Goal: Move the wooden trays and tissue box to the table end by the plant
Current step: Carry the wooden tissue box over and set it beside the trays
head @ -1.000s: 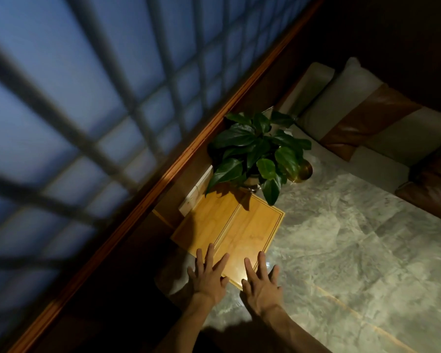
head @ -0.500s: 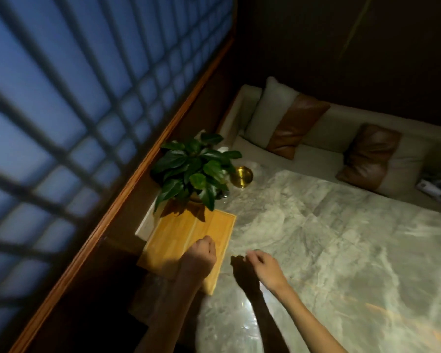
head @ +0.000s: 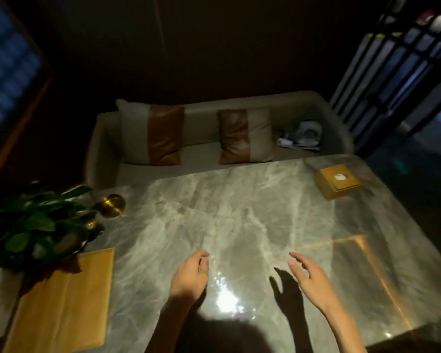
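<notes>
The wooden trays (head: 61, 299) lie flat at the left end of the marble table (head: 239, 212), just in front of the potted plant (head: 33, 225). A square wooden tissue box (head: 337, 182) with a white tissue in its top hole sits at the far right corner. My left hand (head: 190, 276) hovers over the middle of the table, fingers loosely curled, holding nothing. My right hand (head: 311, 276) is to its right, fingers spread, empty. Both hands are well apart from the trays and the box.
A small brass bowl (head: 111, 205) stands beside the plant. Behind the table is a beige sofa (head: 189, 128) with two brown-and-cream cushions and some white items at its right end. A dark slatted screen (head: 397, 67) stands at the right.
Both hands have left the trays and moved right over the table's middle. The view has swung right, bringing the tissue box into sight.
</notes>
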The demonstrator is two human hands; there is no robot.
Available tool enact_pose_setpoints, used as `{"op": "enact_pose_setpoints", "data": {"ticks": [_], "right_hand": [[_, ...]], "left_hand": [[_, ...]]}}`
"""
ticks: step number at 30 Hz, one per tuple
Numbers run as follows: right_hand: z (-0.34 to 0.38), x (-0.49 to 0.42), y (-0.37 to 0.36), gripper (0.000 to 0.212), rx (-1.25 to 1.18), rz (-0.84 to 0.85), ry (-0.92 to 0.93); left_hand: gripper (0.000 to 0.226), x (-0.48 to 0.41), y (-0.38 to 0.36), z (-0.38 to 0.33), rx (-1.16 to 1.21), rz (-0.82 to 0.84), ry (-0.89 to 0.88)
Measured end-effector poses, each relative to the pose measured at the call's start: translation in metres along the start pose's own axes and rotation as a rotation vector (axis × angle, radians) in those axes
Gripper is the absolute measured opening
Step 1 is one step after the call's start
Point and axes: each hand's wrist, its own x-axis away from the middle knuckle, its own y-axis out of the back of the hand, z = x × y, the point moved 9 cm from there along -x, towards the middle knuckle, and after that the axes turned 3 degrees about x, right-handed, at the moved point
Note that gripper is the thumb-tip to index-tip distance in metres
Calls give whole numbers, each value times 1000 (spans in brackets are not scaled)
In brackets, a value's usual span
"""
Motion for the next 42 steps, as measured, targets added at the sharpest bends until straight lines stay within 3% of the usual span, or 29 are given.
{"op": "enact_pose_setpoints", "data": {"ticks": [7, 13, 21, 24, 28, 32, 34, 35, 37, 38, 42], "right_hand": [[-62, -41, 97, 38, 64, 202, 87], [-102, -61, 178, 33, -32, 108, 44], [-141, -82, 224, 32, -111, 39, -71], [-148, -122, 246, 36, -99, 100, -80], [-141, -229, 282, 37, -161, 36, -78], [-122, -349, 285, 45, -132, 20, -3], [-126, -390, 288, 48, -131, -72, -15], [-129, -402, 289, 47, -269, -80, -21], [-137, -430, 277, 46, -306, -35, 49], [-146, -433, 265, 44, -328, 66, -55], [-170, -446, 239, 47, -189, 107, 7]], "left_hand": [[24, 4, -109, -97, 55, 44, 31], [22, -7, -154, -171, 55, 79, -37], [20, -68, -202, -235, 63, 208, -99], [21, -106, -226, -271, 117, 185, -74], [22, -173, -277, -324, 189, 148, -2], [38, -242, -335, -364, 260, 167, 167], [52, -271, -357, -373, 344, 166, 253], [58, -281, -367, -375, 400, 166, 290], [67, -290, -384, -378, 469, 176, 325], [69, -291, -391, -378, 483, 193, 320], [56, -281, -415, -369, 542, 218, 313]]}}
